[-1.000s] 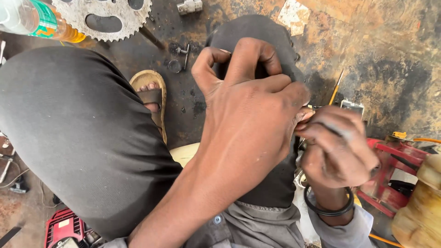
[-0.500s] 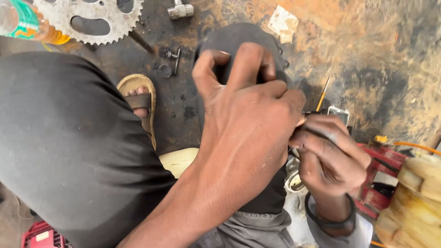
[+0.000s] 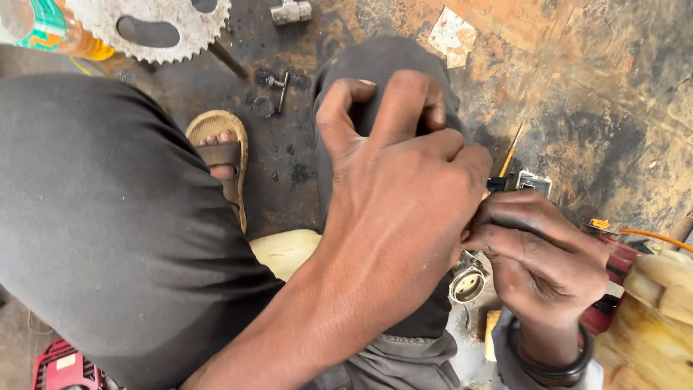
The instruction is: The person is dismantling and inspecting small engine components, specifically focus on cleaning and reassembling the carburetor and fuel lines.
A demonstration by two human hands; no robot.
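My left hand (image 3: 404,195) fills the middle of the view, with its back to the camera. Its fingers are curled tight above my dark-trousered knee (image 3: 382,65), and what they hold is hidden. My right hand (image 3: 541,253), with a black band on the wrist, is closed around a small metal engine part (image 3: 468,283). The part's round opening shows just below the hand. The two hands touch over this part. A small black and silver piece (image 3: 523,180) and a thin yellowish rod (image 3: 511,150) stick out above my right hand.
On the dark oily floor lie a toothed sprocket (image 3: 155,25), a plastic bottle (image 3: 50,29), a small bolt (image 3: 278,85), a metal fitting (image 3: 290,11) and a paper scrap (image 3: 451,36). My sandalled foot (image 3: 220,159) is at the left. A red machine (image 3: 613,274) and a yellowish container (image 3: 657,318) are at the right.
Both hands keep the same grip and stay pressed together. The view has drifted a little, so the sprocket and bottle sit slightly differently at the top left.
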